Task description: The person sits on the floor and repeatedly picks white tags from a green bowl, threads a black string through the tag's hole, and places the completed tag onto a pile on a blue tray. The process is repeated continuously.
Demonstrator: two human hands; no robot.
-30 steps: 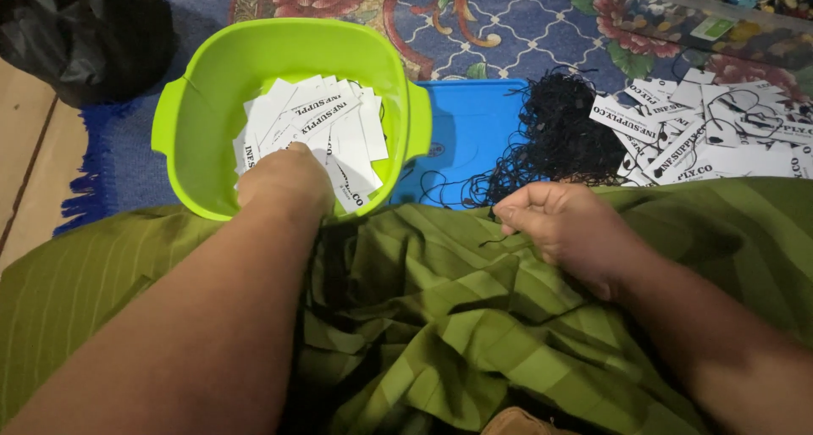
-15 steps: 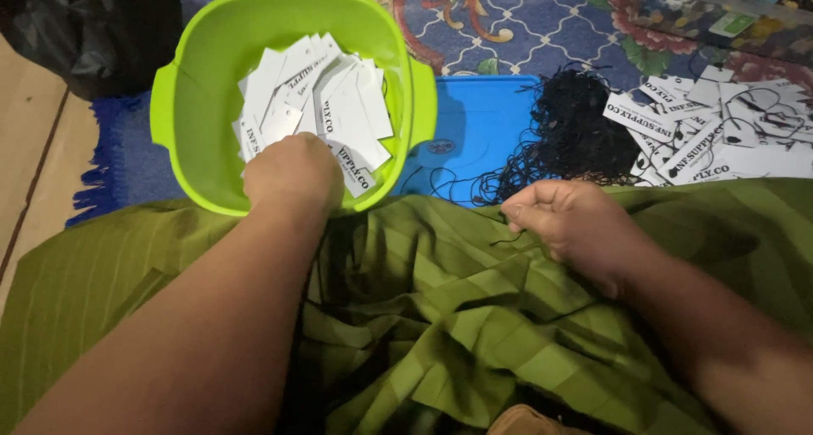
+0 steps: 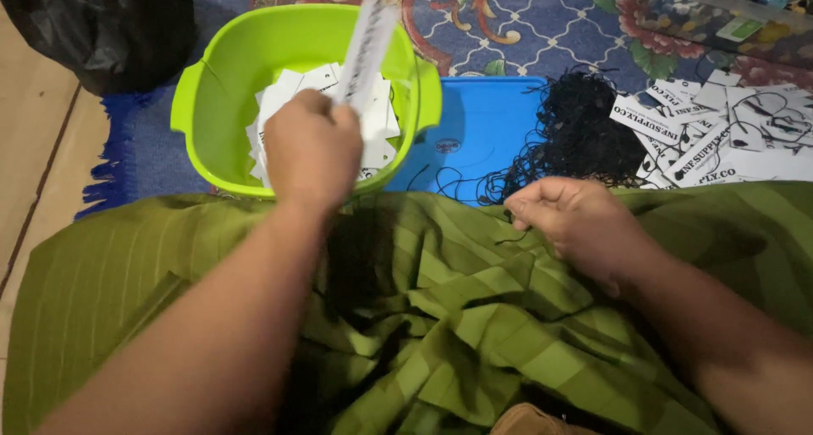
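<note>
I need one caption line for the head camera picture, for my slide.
Left hand lifts a white paper tag above a green tub while right hand pinches black string over green cloth.

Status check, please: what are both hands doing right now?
Left hand holds white paper tag above green tub. Right hand pinches black string on green cloth. Nothing blocking.

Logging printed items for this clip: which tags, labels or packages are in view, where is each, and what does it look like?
Tag in left hand: one white card tag with dark print, raised over the tub, motion-blurred.
Tags in tub: loose white cards inside the lime-green tub.
Tags on rug, right: spread pile of white cards with black print and black strings.
Small label: pale rectangle on the clear box at top right.
</note>
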